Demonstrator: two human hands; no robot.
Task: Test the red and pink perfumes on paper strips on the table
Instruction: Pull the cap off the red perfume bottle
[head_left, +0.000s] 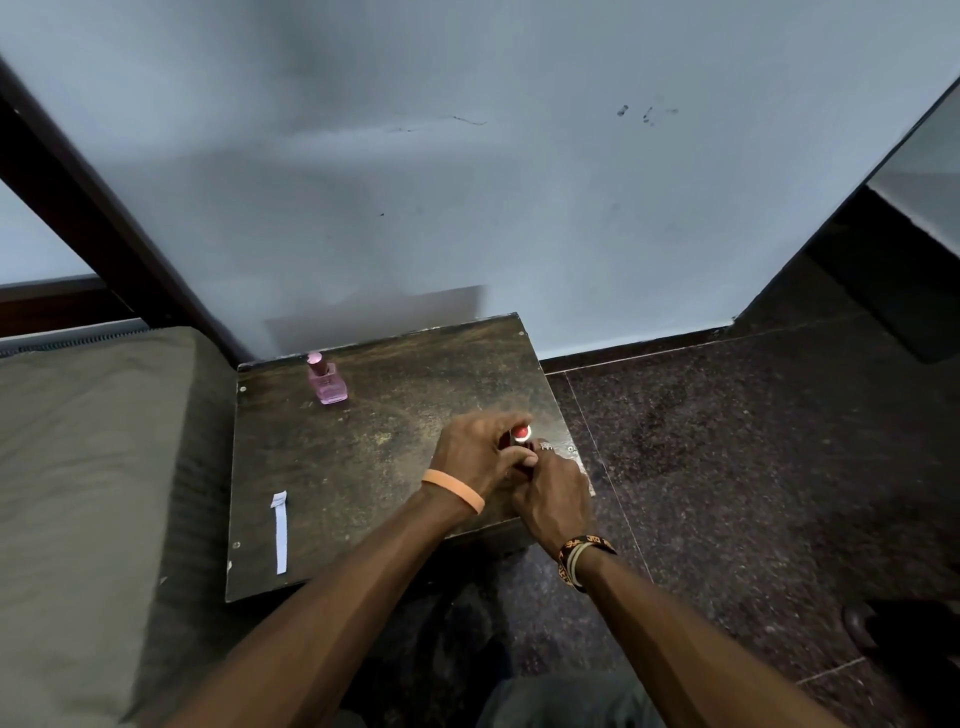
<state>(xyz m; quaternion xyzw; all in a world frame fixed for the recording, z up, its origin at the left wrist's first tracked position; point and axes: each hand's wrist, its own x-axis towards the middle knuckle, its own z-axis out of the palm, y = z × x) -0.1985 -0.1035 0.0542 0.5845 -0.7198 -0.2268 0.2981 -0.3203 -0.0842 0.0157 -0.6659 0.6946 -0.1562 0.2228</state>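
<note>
1. The left hand, with an orange band worn at its wrist, is curled round the upper part of the red perfume, the thumb laid across the bottle's near side.
2. The right hand, with woven bands worn at its wrist, is closed on the bottle's lower part, its fingers touching the left thumb; most of the bottle is hidden by the two hands.
3. The red perfume is held over the right side of the counter, near its right edge; only its rounded red top and a dark strip of its body are seen.
4. The pink perfume is stood upright near the counter's far left corner, well apart from the hands.
5. A white paper strip is laid flat near the counter's near left edge.
6. A bed is seen to the left of the counter, a speckled dark floor to the right, and a pale wall behind.
</note>
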